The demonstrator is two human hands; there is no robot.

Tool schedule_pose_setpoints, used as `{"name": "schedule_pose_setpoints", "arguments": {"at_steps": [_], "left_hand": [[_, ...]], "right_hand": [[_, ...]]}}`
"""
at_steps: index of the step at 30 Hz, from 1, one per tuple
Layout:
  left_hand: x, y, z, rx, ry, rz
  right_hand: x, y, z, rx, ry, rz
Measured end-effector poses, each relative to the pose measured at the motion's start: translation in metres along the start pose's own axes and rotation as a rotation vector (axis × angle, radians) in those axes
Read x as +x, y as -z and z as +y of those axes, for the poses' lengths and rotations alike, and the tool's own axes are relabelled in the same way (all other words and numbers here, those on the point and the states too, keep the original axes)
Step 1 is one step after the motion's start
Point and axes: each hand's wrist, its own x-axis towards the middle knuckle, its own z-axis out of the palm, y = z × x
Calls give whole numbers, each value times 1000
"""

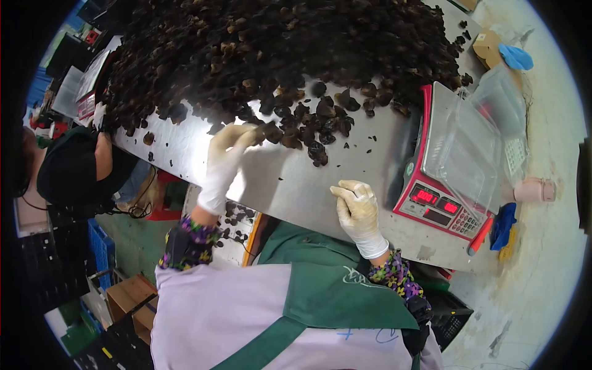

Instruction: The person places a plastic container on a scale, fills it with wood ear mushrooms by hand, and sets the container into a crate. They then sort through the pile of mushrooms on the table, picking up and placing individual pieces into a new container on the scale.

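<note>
Surface (296, 185): grey metal, running from upper left to lower right, seen from above.

Item 1, fungus heap (277, 43): dark, dried, curled pieces. It fills the far side of the surface, with its long axis along the surface's length. The near edge thins to loose pieces (317, 120) scattered toward the wearer.

Item 2, left hand (225, 157): white glove, flowered sleeve. The arm reaches up and right, and the fingers point at the heap's near edge. The fingertips are pinched on one fungus piece (264, 132). That piece is too small and crumpled to give its axis.

Item 3, right hand (356, 209): white glove, loosely clenched, resting on bare surface well apart from the loose pieces. I cannot tell whether anything is inside it.

Item 4, scale (431, 206): red body with lit red digits, on the surface to the right of the right hand. A clear tray (462, 145) sits on its platform.

Item 5, sundries right of the scale: pink cup (533, 190) and blue cloth (504, 223).

Item 6, co-worker (71, 166): dark clothing, at the surface's left end.
</note>
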Motion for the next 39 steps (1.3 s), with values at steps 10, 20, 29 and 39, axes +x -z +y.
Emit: {"name": "schedule_pose_setpoints", "arguments": {"at_steps": [10, 20, 29, 39], "left_hand": [[-116, 147, -40, 981, 325, 291], [23, -39, 2, 538, -444, -70], [77, -161, 0, 883, -669, -273], [-9, -70, -13, 632, -684, -196]], "right_hand": [[-1, 0, 2, 22, -5, -18], [-1, 0, 0, 6, -8, 1], [3, 3, -2, -22, -9, -25], [6, 6, -1, 63, -55, 44]]}}
